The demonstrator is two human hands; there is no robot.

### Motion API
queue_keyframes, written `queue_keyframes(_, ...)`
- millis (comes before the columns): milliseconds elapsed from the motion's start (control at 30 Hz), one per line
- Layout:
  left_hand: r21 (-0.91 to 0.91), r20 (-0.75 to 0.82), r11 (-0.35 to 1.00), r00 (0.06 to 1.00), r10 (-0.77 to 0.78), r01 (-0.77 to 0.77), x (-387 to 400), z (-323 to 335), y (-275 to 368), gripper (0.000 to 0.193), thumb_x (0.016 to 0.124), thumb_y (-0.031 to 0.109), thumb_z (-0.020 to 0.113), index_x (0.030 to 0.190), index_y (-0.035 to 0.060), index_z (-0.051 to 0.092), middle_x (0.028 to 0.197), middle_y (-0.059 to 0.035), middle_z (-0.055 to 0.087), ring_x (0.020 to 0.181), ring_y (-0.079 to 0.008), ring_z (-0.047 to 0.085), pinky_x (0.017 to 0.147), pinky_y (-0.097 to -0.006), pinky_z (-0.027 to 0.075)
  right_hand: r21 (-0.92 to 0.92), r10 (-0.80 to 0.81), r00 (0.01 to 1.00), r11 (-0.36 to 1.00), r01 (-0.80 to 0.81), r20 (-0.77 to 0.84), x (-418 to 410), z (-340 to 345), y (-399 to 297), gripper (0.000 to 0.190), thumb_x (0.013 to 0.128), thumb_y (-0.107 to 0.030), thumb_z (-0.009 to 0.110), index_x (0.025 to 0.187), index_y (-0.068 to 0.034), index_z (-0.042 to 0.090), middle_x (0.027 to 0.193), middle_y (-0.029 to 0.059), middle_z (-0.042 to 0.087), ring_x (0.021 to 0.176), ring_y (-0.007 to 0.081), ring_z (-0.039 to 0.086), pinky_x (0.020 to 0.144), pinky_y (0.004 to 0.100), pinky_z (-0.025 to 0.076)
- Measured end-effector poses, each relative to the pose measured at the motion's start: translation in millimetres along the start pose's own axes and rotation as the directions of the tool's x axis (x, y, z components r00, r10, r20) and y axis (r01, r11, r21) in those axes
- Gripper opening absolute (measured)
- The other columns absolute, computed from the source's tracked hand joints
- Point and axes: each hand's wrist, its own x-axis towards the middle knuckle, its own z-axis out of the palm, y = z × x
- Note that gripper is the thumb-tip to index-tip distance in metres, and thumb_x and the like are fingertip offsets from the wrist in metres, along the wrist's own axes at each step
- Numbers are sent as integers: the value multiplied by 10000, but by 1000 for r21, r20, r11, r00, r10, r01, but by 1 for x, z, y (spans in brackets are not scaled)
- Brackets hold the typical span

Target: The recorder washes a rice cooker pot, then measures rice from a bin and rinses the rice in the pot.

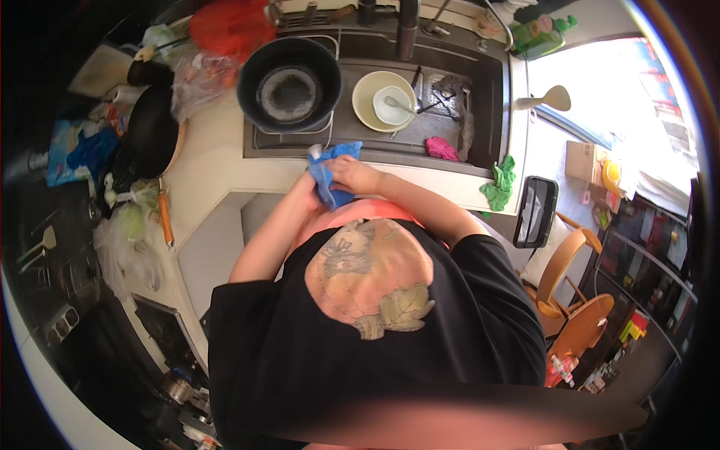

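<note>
A blue cloth (343, 153) is bunched between my two hands, in front of the sink's near edge. My left hand (308, 190) grips its left side, and my right hand (353, 173) presses on it from the right with curled fingers. A small whitish piece (315, 151) sticks up from the cloth's top left; what it belongs to is hidden. Just beyond, a large dark pot (323, 107) rests on a wire rack (292, 140) over the left of the sink (371, 147). In the basin, a cream plate (364, 101) carries a white bowl (392, 115) with a spoon (398, 103) in it.
A pink cloth (441, 148) lies in the sink below the black faucet (407, 34). A green cloth (499, 183) hangs over the counter's right corner. Leftward stand a black wok (149, 132) with an orange handle (165, 216) and plastic bags (132, 247). A wooden chair (562, 264) is at the right.
</note>
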Motion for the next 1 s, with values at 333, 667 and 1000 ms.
queue_keyframes(333, 144, -483, 971, 842, 239, -193, -58, -8, 61, 784, 825, 410, 672, 1398, 35, 293, 1311, -211, 441, 1187, -341, 470, 974, -489, 418, -198, 183, 941, 949, -245, -284, -192, -59, 31, 501, 760, 1, 574, 1253, -85, 560, 1330, 115, 521, 1227, 295, 491, 982, 427, 407)
queue_keyframes(667, -37, -430, 970, 880, 203, -242, -2, 9, 104, 1026, 797, 370, 735, 1425, -40, 36, 1316, -320, 414, 1200, -412, 492, 994, -513, 423, 161, 219, 104, 904, -396, -970, -134, -234, -23, 278, 853, -16, 546, 1128, -16, 585, 1104, 122, 613, 1047, 206, 569, 919, 324, 424)
queue_keyframes(1000, 28, -356, 850, 789, 501, -527, 8, 4, 107, 213, 830, -51, 414, 1024, -132, 448, 1092, -250, 533, 959, -377, 609, 805, -468, 588, -536, -213, 765, 821, -197, -608, 65, -361, -89, 433, 792, -141, 623, 1210, -76, 532, 1425, 207, 363, 1327, 385, 319, 1094, 509, 245)
